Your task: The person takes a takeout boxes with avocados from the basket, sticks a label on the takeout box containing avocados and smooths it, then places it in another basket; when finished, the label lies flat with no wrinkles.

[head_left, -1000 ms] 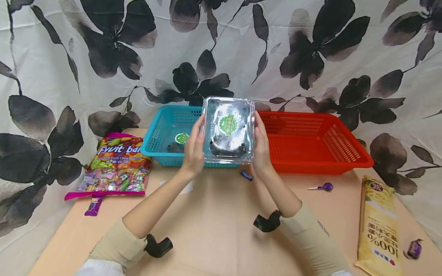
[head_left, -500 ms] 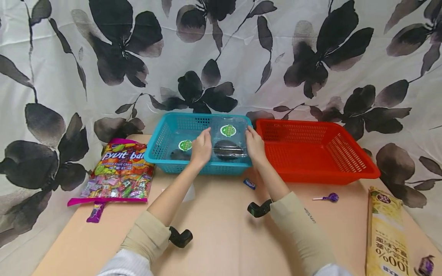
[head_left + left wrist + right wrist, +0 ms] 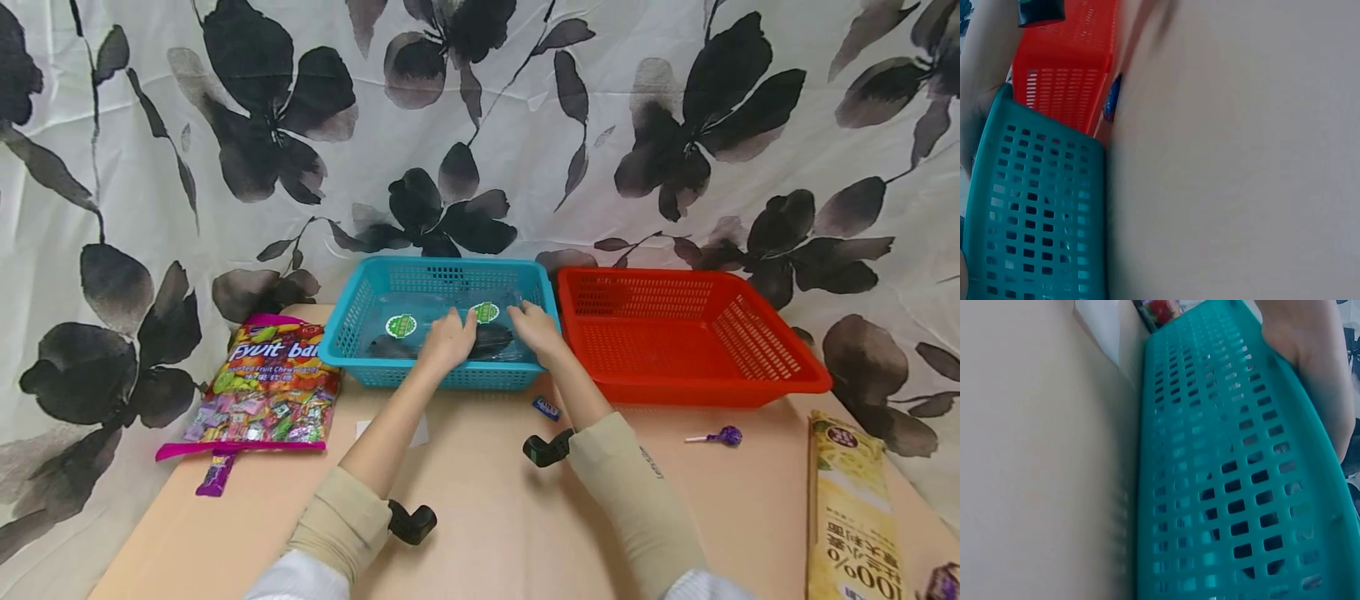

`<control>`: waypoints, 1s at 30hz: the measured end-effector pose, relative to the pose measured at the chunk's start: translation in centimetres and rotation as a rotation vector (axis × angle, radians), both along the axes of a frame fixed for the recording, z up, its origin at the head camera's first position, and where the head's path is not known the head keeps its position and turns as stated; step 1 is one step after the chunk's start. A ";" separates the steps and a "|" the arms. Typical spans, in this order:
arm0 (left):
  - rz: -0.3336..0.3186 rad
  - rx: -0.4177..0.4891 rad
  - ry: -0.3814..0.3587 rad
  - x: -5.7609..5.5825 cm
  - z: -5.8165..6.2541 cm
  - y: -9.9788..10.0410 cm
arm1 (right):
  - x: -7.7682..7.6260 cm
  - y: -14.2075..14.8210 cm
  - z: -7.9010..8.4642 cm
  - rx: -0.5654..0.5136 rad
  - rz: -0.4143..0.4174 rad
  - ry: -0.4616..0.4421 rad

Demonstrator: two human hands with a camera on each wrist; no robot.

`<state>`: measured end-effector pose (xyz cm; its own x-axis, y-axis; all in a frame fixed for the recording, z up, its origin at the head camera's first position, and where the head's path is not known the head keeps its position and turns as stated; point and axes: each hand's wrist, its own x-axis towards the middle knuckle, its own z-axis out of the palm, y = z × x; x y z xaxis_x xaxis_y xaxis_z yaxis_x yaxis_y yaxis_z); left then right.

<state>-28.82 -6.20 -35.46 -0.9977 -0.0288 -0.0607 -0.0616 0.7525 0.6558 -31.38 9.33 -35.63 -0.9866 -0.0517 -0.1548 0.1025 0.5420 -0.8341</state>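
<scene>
A clear plastic clamshell box (image 3: 491, 342) with a round green label and something dark inside lies in the right part of the teal basket (image 3: 435, 379). My left hand (image 3: 448, 340) holds its left side, and my right hand (image 3: 536, 331) is at its right edge, fingers bent over it. A second clear box (image 3: 390, 344) with the same kind of label rests to the left in that basket. Both wrist views mostly show the teal basket's perforated wall (image 3: 1035, 206), which hides the fingers and much of the boxes.
A red basket (image 3: 675, 392) stands right of the teal one. A fruit candy bag (image 3: 262, 392) and a small purple packet (image 3: 216, 473) lie left. A blue wrapped candy (image 3: 546, 407), a lollipop (image 3: 727, 436) and a yellow pasta pack (image 3: 855, 508) lie in front and right.
Both hands have lowered the clear box from above the basket's front edge down into the right part of the teal basket. The head view has shifted slightly.
</scene>
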 end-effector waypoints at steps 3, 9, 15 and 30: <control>0.012 -0.009 -0.009 -0.1 0.1 -0.1 | -0.3 -0.3 -0.1 0.042 0.017 -0.017; -0.021 -0.051 -0.035 0.1 0.3 0.0 | -0.4 -0.5 -0.4 0.082 0.052 -0.031; -0.035 -0.061 -0.006 0.3 0.3 0.3 | -0.4 -0.3 -0.5 0.082 0.069 -0.059; -0.042 -0.038 0.313 0.3 0.4 -0.6 | -0.2 -0.8 0.0 0.068 0.083 0.154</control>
<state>-28.50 -6.85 -35.04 -0.9682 0.0169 0.2496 0.1706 0.7744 0.6092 -31.60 8.52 -35.62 -0.9917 -0.1282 -0.0086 -0.0706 0.5992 -0.7975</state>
